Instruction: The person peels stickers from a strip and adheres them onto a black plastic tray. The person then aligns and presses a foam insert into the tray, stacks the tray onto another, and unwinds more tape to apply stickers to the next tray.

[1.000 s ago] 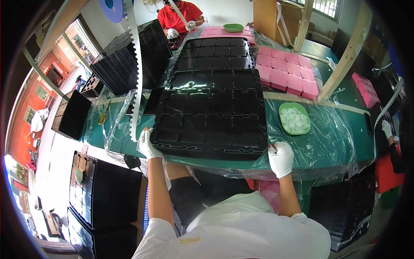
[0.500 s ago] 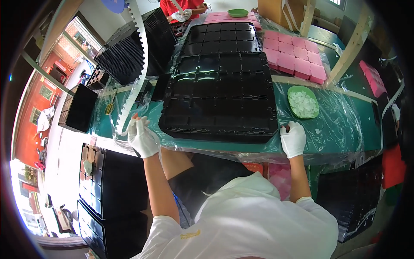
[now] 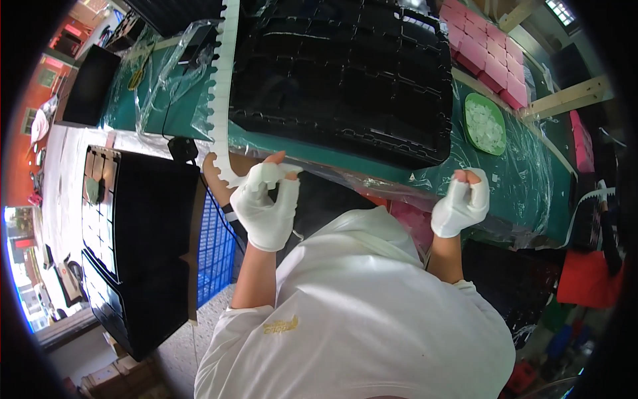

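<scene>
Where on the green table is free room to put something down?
One bare patch lies between the black tray stack and the green dish, another on the table right of the right hand. By the left hand, the white toothed strip and plastic film crowd it.

Packing workshop: stacked black trays [image 3: 345, 73], plastic-covered green bench [image 3: 518, 179], pink boxes [image 3: 492, 56].

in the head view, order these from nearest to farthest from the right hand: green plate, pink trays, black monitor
From the right hand:
1. green plate, just beyond it on the table
2. pink trays, farther back at the far edge
3. black monitor, far across on the left
</scene>
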`<move>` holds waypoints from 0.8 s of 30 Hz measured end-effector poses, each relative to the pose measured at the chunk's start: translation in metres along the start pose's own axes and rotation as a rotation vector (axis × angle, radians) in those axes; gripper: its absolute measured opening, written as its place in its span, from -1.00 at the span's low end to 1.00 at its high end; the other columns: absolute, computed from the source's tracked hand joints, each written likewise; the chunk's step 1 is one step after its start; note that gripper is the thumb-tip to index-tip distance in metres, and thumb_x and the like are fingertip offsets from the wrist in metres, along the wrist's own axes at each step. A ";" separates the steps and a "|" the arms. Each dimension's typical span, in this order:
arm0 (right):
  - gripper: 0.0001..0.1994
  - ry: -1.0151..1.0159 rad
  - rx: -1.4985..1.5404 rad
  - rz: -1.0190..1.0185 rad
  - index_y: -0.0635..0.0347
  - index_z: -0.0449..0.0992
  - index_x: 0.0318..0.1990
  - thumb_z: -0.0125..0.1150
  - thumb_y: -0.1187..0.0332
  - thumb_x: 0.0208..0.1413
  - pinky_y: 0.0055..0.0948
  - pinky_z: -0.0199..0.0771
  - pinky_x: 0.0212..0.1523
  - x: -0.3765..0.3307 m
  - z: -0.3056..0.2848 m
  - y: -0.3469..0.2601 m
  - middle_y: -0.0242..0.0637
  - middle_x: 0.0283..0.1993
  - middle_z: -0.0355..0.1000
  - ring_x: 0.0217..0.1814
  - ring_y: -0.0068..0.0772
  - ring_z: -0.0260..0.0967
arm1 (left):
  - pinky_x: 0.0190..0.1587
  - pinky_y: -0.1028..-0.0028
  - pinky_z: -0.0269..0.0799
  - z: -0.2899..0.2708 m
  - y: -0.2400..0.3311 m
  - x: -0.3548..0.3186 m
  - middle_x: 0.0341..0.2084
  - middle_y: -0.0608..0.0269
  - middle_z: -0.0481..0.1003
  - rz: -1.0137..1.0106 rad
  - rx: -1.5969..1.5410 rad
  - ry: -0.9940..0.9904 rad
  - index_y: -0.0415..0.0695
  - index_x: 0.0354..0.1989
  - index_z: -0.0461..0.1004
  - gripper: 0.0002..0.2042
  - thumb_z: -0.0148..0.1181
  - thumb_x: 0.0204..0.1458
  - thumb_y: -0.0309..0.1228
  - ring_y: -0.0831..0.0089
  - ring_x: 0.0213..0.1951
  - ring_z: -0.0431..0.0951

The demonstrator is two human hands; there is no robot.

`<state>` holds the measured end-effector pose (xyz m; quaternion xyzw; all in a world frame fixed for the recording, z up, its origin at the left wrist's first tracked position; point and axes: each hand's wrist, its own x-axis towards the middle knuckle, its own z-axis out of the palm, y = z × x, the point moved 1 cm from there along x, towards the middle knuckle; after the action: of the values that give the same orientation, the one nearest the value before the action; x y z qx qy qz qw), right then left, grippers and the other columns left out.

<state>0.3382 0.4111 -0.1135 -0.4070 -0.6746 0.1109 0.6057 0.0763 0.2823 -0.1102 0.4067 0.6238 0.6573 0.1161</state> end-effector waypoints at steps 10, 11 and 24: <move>-0.54 -0.690 0.452 -0.437 -0.01 0.52 -0.14 0.52 0.37 -0.30 -0.34 0.36 -0.32 0.002 0.084 -0.106 -0.49 -0.21 0.51 -0.31 -0.33 0.44 | -0.38 0.39 0.50 0.015 0.003 -0.018 -0.36 0.19 0.60 0.367 0.189 -0.099 -0.15 -0.05 0.54 -0.52 0.36 -0.28 -0.60 0.31 -0.48 0.54; -0.54 -0.709 0.467 -0.421 0.00 0.52 -0.13 0.52 0.38 -0.31 -0.34 0.37 -0.31 0.002 0.087 -0.104 -0.48 -0.19 0.51 -0.30 -0.33 0.45 | -0.38 0.39 0.50 0.012 0.002 -0.014 -0.36 0.18 0.60 0.412 0.199 -0.152 -0.16 -0.05 0.54 -0.48 0.40 -0.35 -0.56 0.27 -0.48 0.54; -0.63 -0.636 0.422 -0.473 0.09 0.57 -0.24 0.52 0.34 -0.31 -0.45 0.31 -0.41 0.024 0.102 -0.086 -0.41 -0.24 0.53 -0.42 -0.46 0.45 | -0.35 0.32 0.44 0.002 0.026 0.024 -0.33 0.06 0.52 0.165 0.001 -0.556 -0.29 -0.11 0.51 -0.45 0.32 -0.42 -0.36 0.10 -0.41 0.52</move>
<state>0.2114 0.4071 -0.0655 -0.0550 -0.8644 0.2243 0.4466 0.0719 0.2947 -0.0777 0.6205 0.5331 0.5276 0.2288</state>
